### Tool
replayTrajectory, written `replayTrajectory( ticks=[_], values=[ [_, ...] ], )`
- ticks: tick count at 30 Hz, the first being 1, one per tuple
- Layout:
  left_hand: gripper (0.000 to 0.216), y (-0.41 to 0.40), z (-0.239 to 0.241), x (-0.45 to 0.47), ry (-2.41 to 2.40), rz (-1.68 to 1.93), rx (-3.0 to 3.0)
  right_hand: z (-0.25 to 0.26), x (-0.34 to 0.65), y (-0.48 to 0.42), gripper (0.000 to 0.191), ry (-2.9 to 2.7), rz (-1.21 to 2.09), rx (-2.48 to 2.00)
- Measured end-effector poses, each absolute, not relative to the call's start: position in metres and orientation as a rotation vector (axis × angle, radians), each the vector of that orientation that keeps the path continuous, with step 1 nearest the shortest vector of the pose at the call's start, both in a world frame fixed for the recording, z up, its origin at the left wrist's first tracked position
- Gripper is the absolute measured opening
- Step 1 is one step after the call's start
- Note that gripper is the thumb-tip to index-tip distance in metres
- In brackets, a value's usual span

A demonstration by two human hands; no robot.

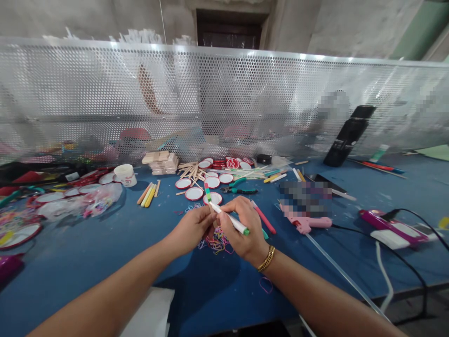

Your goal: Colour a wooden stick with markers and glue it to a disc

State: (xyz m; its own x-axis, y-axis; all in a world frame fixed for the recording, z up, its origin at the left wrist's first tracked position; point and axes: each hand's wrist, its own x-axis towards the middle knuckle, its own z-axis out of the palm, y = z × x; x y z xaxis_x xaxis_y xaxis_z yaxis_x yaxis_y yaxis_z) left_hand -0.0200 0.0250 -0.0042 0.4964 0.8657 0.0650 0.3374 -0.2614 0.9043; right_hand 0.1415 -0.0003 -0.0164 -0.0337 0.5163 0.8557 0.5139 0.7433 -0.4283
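Presently, right hand: a white marker (228, 218) with a green end is grasped by the right hand (253, 230), its barrel laid slantwise between thumb and fingers.
Left hand: a narrow strip (207, 192), banded red and green, appears to be pinched at its lower end by the left hand (191, 229); the exact grip is hidden by the fingers.
Marker tip: it is pointed at the strip; whether the two are touching cannot be told.
Position: marker and strip are held above the middle of the desk (87, 252), between the two hands.
Wrist: a gold bracelet (266, 259) is worn on the right one.
Under the hands: a tangle of coloured bands (218, 243) is spread on the desk.
Beyond the hands: red-rimmed white discs (194, 193) are scattered, with teal-handled pliers (242, 191) laid beside them and loose wooden sticks (191, 169) heaped behind.
Right side: a pinkish-red pen (264, 219) is laid near the right hand; farther out, a pink glue gun (315, 222) is seen, with a clear rod (338, 269) stretched toward the desk's near edge.
Left side: yellow and orange pens (149, 195) are grouped near a paper cup (125, 176).
Back: the desk is bordered by a perforated metal screen (231, 93), before which a black bottle (347, 138) is tilted.
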Motion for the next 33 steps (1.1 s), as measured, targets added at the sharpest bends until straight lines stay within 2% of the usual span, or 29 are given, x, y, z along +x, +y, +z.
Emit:
replayTrajectory(
  ticks=[33],
  values=[
    [0.040, 0.0257, -0.0027, -0.0200, 1.023, 0.760, 1.798, -0.0181, 0.1429, 0.0022, 0.004, -1.662, -0.049, -0.895]
  ],
)
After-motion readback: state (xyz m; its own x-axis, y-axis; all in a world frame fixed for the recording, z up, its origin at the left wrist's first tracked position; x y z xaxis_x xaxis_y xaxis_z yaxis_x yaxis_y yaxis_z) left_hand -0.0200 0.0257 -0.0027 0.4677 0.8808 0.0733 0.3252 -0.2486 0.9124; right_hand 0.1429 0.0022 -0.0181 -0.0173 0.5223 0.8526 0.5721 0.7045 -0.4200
